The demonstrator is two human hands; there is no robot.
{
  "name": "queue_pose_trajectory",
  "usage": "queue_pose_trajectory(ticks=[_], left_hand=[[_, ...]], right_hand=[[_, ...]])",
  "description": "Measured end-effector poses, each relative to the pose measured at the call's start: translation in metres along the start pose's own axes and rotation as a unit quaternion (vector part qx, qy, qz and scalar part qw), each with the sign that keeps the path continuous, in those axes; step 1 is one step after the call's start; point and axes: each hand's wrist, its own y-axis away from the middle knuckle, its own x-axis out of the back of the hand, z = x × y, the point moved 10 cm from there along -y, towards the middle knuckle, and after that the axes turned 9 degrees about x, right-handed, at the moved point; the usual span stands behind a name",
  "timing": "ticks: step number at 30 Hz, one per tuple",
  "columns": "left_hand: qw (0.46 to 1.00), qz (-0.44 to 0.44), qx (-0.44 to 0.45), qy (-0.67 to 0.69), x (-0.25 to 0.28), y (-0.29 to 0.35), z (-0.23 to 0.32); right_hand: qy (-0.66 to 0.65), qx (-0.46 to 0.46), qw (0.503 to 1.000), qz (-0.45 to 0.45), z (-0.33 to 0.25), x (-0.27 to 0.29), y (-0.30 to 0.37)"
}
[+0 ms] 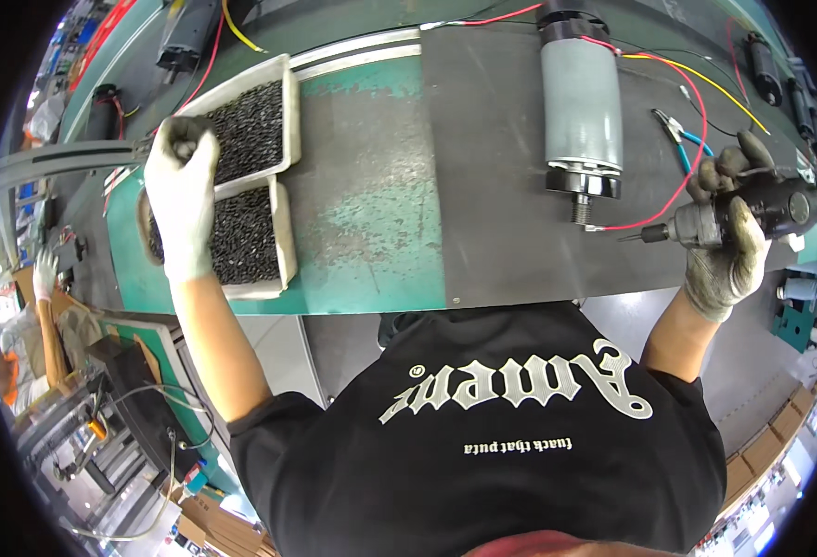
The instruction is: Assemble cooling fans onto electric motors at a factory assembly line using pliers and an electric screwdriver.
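Note:
My left hand (pixel 184 190), in a white glove with darkened fingertips, is at the left edge of two pale bins. Its fingers are curled together, and whatever they may hold is hidden. Small black parts fill the far bin (pixel 291 116) and the near bin (pixel 284 243). My right hand (pixel 731 241), also gloved, grips a black power screwdriver (pixel 779 209) whose thin bit points left. Between the hands, nearer the right one, a grey cylindrical motor (pixel 582 107) lies with its threaded shaft toward me. A red wire ends beside that shaft.
Blue-handled pliers (pixel 679 139) lie between the motor and my right hand. Another motor (pixel 188 37) lies at the far left, near a metal bar (pixel 65 162). Smaller dark motors line the far right. A co-worker's gloved hand (pixel 45 276) shows at far left.

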Motion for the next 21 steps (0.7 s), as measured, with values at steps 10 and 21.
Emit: queue_pose_trajectory(ticks=[10, 21], left_hand=[[0.377, -0.473, 0.124, 0.787, -0.174, 0.178, 0.206], [0.294, -0.511, 0.144, 0.795, -0.188, 0.200, 0.234]], right_hand=[[-0.373, 0.022, 0.926, -0.046, -0.063, -0.067, -0.034], [-0.386, 0.014, 0.918, -0.090, -0.052, -0.099, -0.037]])
